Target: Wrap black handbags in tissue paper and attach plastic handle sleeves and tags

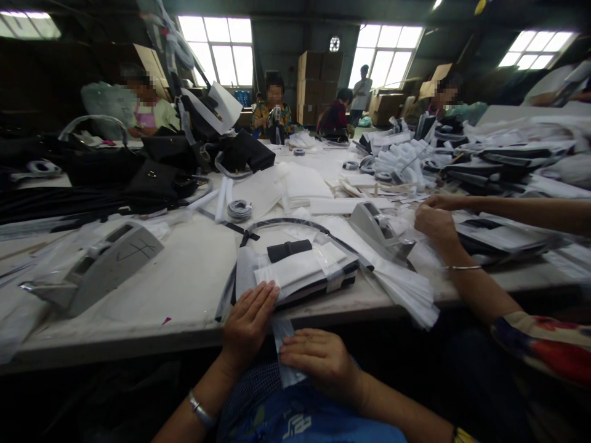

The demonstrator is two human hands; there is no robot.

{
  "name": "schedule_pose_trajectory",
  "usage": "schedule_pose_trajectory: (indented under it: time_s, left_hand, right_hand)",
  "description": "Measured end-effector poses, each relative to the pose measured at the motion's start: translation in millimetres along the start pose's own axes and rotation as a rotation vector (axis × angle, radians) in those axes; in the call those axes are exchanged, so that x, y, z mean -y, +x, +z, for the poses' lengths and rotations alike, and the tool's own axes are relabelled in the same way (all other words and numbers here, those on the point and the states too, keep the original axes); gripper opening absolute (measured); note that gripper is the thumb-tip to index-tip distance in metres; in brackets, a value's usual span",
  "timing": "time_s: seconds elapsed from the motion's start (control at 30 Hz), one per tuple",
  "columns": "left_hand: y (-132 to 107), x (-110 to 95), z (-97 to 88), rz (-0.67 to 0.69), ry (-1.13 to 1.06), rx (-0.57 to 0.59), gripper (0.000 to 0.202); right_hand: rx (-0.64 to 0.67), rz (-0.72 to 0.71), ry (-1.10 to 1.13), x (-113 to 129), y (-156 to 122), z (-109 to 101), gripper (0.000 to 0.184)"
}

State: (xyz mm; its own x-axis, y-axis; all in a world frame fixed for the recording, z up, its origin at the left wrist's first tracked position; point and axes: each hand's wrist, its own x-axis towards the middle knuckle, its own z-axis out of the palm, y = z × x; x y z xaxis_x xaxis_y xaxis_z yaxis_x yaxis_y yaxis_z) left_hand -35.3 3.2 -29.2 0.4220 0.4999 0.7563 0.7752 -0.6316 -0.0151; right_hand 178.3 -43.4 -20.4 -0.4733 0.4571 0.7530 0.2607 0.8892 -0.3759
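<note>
In front of me on the table lies a folded black bag (341, 283), partly wrapped in white sheet (300, 274) and bound with clear tape (329, 261). Its dark handle (286, 221) arches behind it in translucent wrap. My left hand (249, 320) rests flat on the bag's near left corner, fingers stretched out over the white wrapping. Below the table edge, a translucent plastic strip (284, 335) runs down toward my lap. My right hand (318, 360) has its fingers across this strip, closed on it; the thumb is hidden.
Grey tape dispensers stand left (115, 264) and right (378, 231). White foam sheets (406, 286) hang over the front edge. A co-worker's hands (436, 221) work at the right. Black bags (157, 178), a coiled strap (239, 210) and white sheets (305, 184) lie farther back.
</note>
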Motion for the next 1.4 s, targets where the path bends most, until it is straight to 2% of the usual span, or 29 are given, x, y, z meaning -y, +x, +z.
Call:
schedule_pose_trajectory:
  time_s: [0.13,0.33,0.47,0.6,0.7,0.83,0.93,1.03,1.13,1.27,1.33,1.4]
  left_hand:
    - [-1,-1,2.9,0.005,-0.005,-0.033,0.053]
    - [-2,-4,0.9,-0.041,-0.021,-0.076,0.046]
    - [-3,-7,0.3,-0.086,-0.054,-0.137,0.032]
    - [0,-9,-4.9,-0.089,-0.163,-0.146,0.02]
    - [1,-9,-10.4,-0.126,-0.217,-0.136,0.025]
    - [0,-10,-13.8,-0.161,-0.257,-0.128,0.033]
    - [-3,-11,-13.0,-0.188,-0.308,-0.111,0.031]
    - [-5,-11,-12.2,-0.227,-0.302,-0.101,0.03]
    - [-5,-11,-14.1,-0.24,-0.248,-0.054,0.041]
    - [0,-13,-19.0,-0.203,-0.113,0.078,0.049]
    - [3,-14,-20.8,-0.178,-0.063,0.146,0.047]
    - [4,-15,-21.7,-0.157,-0.026,0.178,0.046]
  right_hand:
    - [0.019,-0.037,-0.011,-2,16,-9,0.021]
    - [0.036,-0.111,-0.1,-16,59,-24,0.02]
    - [0.044,-0.111,-0.127,-28,84,-25,0.018]
    - [0.053,-0.02,-0.14,-41,101,-17,0.019]
    - [0.104,0.068,-0.147,-52,107,-8,0.022]
    - [0.188,0.28,-0.174,-62,109,0,0.014]
    - [0.264,0.43,-0.21,-64,115,2,0.006]
    - [0.407,0.561,-0.308,-67,128,1,0.018]
    - [0.537,0.659,-0.354,-75,143,1,0.027]
    - [0.628,0.727,-0.289,-87,157,1,0.036]
    - [0.629,0.737,-0.277,-90,159,3,0.034]
    - [0.569,0.737,-0.278,-89,157,4,0.024]
